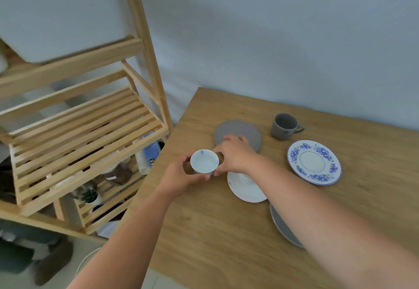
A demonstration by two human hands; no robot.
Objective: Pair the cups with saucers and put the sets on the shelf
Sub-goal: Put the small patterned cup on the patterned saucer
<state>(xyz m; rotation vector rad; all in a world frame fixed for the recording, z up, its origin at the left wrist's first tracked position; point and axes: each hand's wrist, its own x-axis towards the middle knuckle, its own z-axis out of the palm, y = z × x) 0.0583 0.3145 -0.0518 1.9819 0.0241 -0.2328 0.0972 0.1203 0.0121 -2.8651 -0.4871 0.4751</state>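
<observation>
You've got both hands, left hand (181, 173) and right hand (234, 156), cupping the blue-patterned white cup (204, 161), probably for the matching blue-floral saucer (314, 162) at 3 o'clock

Both hands, left (181, 175) and right (235, 156), clasp a white cup (204, 161) above the table (204, 232), beside a white saucer (246, 189).
</observation>
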